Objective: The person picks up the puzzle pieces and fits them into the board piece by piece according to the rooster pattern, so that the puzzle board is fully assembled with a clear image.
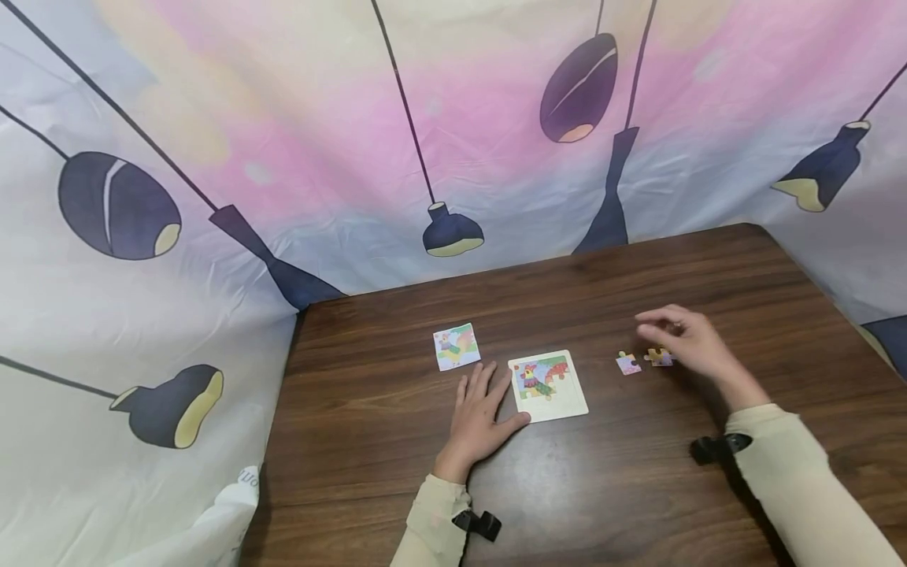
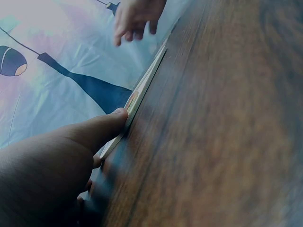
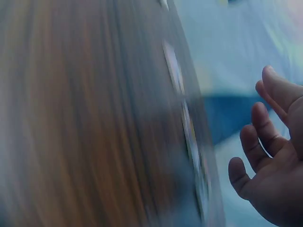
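Observation:
A white puzzle tray (image 1: 572,400) lies on the table, partly filled with pieces that show a colourful bird. My left hand (image 1: 480,417) rests flat with fingers spread along the tray's left side. Its thumb (image 2: 111,124) presses on the tray's near left corner. Over to the right, my right hand (image 1: 683,340) hovers above loose jigsaw pieces, fingers loosely bent and nothing between them. One pink and lilac piece (image 1: 627,363) lies apart to the left; a yellowish cluster (image 1: 657,357) sits partly under the right hand.
Behind the left fingertips lies a square picture card (image 1: 456,346) with a similar bird. The brown wooden table (image 1: 354,441) meets a printed cloth backdrop (image 1: 319,157) at its far and left sides. A black strap band circles each wrist.

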`<state>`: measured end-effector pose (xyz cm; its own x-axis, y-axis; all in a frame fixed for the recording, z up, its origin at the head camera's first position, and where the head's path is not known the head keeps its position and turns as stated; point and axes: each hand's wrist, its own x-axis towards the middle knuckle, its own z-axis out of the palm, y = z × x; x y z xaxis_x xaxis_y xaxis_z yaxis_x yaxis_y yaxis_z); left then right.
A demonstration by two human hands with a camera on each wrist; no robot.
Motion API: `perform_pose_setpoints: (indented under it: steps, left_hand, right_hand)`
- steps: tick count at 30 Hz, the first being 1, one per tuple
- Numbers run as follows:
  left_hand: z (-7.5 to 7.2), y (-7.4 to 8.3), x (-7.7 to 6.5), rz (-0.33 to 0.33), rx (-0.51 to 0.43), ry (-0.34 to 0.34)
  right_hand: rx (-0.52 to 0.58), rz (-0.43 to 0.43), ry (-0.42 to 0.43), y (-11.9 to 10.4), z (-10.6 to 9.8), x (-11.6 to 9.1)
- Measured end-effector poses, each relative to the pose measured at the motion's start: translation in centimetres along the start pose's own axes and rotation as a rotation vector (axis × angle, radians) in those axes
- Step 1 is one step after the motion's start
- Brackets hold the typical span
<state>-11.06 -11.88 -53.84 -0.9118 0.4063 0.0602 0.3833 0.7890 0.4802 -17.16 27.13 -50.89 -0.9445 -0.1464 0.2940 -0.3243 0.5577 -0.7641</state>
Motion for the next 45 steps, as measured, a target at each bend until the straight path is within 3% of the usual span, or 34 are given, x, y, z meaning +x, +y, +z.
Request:
perform_pose_setpoints:
  steps: [4,9,21,32,40,45]
  left_hand:
    - [0.0,-0.1,-0.1,0.006,0.006,0.002]
    - [0.0,-0.2,-0.3,0.004,0.005,-0.001]
    - [0.6,0.1,-0.1,0.004,-0.008,-0.021]
    - [0.3,-0.3,0.1,0.014,-0.006,0.000]
    - [0.2,-0.3,-0.1,0.002,-0.008,0.006]
    - [0.3,-0.2,0.2,0.004,0.001,-0.002]
  right_hand:
    - [-0.073,0.122,-0.023,2.6,-3.5,-0.7]
    - [-0.156,0.181,-0.075,4.7,-5.0,-1.3]
    - [-0.220,0.184,-0.153,5.6,-5.4,-1.1]
    - [-0.273,0.149,-0.126,5.7,-4.7,-0.2]
    - [-0.245,0.170,-0.109,5.9,-4.5,0.4]
    - [-0.240,0.178,-0.166,6.1,-5.3,0.3]
